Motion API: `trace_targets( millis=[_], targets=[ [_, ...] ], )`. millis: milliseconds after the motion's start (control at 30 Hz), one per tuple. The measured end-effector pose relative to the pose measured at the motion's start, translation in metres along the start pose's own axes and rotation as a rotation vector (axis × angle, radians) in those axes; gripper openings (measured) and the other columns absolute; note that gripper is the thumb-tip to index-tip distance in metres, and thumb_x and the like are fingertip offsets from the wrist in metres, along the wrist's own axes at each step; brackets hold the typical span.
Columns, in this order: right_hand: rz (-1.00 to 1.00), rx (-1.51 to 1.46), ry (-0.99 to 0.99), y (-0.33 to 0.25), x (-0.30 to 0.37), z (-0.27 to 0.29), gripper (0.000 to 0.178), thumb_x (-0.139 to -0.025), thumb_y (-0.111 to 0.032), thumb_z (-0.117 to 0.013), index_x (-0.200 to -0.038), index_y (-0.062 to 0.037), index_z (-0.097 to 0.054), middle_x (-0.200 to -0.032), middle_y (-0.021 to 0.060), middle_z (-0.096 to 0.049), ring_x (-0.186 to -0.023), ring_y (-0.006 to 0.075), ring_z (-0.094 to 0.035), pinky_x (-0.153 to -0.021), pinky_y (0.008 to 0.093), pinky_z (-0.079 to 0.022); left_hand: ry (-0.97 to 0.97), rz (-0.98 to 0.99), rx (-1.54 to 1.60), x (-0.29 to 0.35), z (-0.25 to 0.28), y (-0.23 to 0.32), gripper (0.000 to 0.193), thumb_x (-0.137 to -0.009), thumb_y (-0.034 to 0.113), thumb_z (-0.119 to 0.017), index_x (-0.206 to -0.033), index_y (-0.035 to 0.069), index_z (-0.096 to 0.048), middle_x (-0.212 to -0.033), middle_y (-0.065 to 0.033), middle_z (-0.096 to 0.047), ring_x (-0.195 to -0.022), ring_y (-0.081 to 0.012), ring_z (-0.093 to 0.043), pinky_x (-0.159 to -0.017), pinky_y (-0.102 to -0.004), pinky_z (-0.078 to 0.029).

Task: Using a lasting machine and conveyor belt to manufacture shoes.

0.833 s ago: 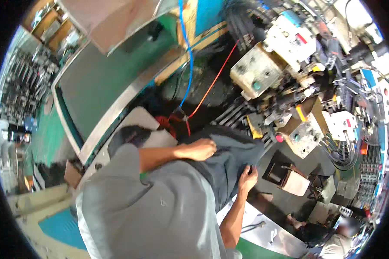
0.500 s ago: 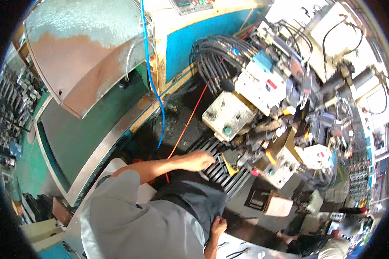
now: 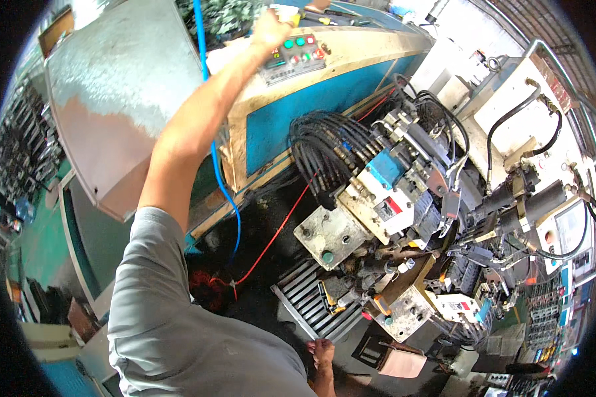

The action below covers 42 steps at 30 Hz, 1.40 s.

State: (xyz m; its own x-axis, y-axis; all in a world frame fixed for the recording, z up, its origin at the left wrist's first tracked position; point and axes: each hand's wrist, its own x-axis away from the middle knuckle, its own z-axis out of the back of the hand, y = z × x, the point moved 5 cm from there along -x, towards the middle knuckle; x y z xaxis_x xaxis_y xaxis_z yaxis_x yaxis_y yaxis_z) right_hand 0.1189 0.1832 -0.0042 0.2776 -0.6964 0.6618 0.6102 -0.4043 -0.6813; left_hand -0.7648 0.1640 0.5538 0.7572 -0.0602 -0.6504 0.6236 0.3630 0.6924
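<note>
My left arm stretches forward over the cream and blue machine. Beyond the control panel with its coloured buttons, my left hand is closed at a small yellow and white thing, too blurred to name. Low in the picture, my right hand hangs with curled fingers, and nothing shows in it. Nearest to that hand is the edge of a slatted metal grate. A yellow and black tool lies on the grate.
A blue hose hangs beside my left arm, and a red cord crosses the dark floor. To the right stands a machine with white blocks and black hoses. A rusty-grey metal panel stands at the left.
My left hand has risen from above the grate, forward past the control panel. The view has shifted, showing more of the machine top. My right hand stays low with curled fingers.
</note>
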Motion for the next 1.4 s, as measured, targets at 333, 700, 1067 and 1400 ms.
trace_targets(
  millis=[333, 700, 1067, 1400],
  targets=[
    [-0.151, -0.247, 0.272, -0.025, 0.024, -0.017, 0.025, -0.109, -0.016, -0.058, -0.114, 0.0067, -0.068, -0.092, 0.0177, -0.079, -0.074, 0.0280, -0.079, -0.062, 0.0413, -0.066, 0.173, 0.276, -0.152, -0.191, -0.074, -0.120, 0.101, -0.074, 0.052, -0.093, -0.139, -0.014, -0.055, -0.143, -0.0351, -0.063, -0.134, -0.0438, -0.064, -0.114, -0.0464, -0.052],
    [-0.145, -0.161, 0.221, -0.065, 0.045, -0.044, 0.022, -0.108, -0.019, -0.065, -0.115, 0.0017, -0.072, -0.090, 0.0125, -0.077, -0.071, 0.0221, -0.073, -0.058, 0.0344, -0.059, 0.077, 0.269, -0.186, -0.245, -0.122, -0.174, 0.076, -0.075, 0.051, -0.093, -0.122, -0.005, -0.071, -0.130, -0.0266, -0.074, -0.121, -0.0413, -0.073, -0.107, -0.0476, -0.057],
    [0.762, 0.269, 0.306, -0.390, 0.064, -0.045, 0.028, -0.105, -0.017, -0.068, -0.125, 0.0013, -0.074, -0.114, 0.0256, -0.077, -0.106, 0.0426, -0.075, -0.091, 0.0480, -0.059, -0.185, -0.218, 0.550, -0.004, -0.062, 0.164, 0.068, -0.091, 0.044, -0.081, -0.139, -0.002, -0.066, -0.126, -0.0148, -0.074, -0.114, -0.0241, -0.068, -0.105, -0.0381, -0.051],
    [1.093, 0.070, 0.344, -0.443, 0.168, 0.095, 0.103, -0.091, -0.023, -0.086, -0.167, 0.0061, -0.022, -0.158, 0.0328, -0.048, -0.142, 0.0486, -0.054, -0.120, 0.0501, -0.045, -1.622, 0.209, 1.080, 0.508, -0.055, 0.295, 0.072, -0.079, 0.015, -0.092, -0.141, -0.002, -0.059, -0.129, -0.0104, -0.070, -0.115, -0.0209, -0.071, -0.102, -0.0402, -0.057]
  ],
)
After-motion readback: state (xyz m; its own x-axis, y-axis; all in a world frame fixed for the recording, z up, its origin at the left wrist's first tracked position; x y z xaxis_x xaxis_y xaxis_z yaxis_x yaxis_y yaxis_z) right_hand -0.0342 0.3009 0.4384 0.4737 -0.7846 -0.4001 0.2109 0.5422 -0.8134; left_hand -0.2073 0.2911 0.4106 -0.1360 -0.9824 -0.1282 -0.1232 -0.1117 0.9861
